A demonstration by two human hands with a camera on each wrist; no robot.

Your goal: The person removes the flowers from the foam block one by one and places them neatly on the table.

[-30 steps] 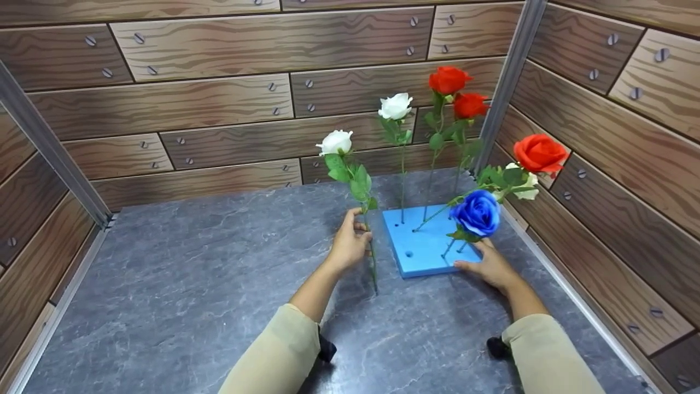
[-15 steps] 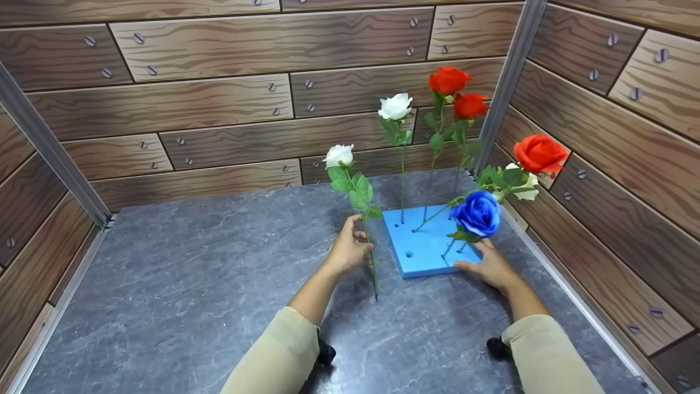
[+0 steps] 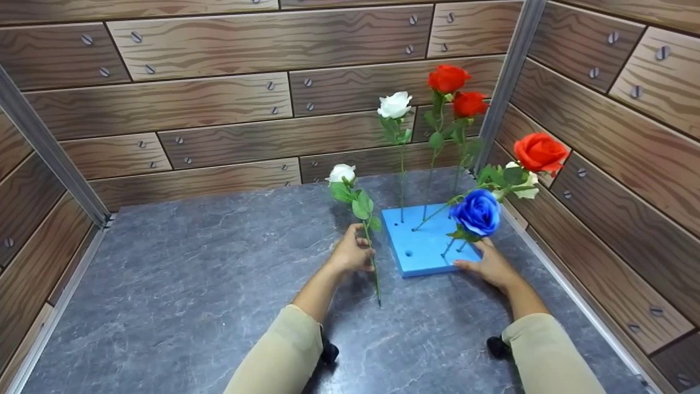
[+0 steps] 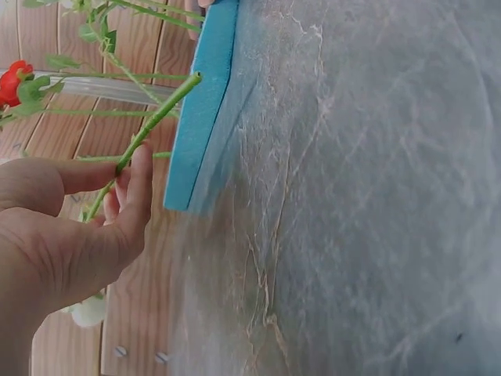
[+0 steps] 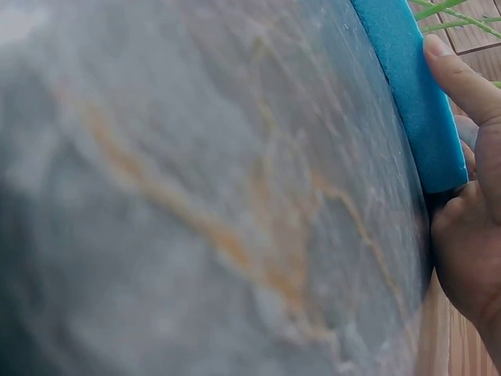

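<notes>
Block [image 3: 424, 246] on tbl [image 3: 208, 290], roses [image 3: 395, 105] in it, lone rose [image 3: 362, 206] to L.

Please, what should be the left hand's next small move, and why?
Perhaps the left hand should bring its white rose rightward, over the blue block: the stem ends outside it, the near-left hole looks empty, and the right hand holds the block's edge.

Head view bright w/ tabletop [image 3: 219, 273] glare; R wrist blurry.
</notes>
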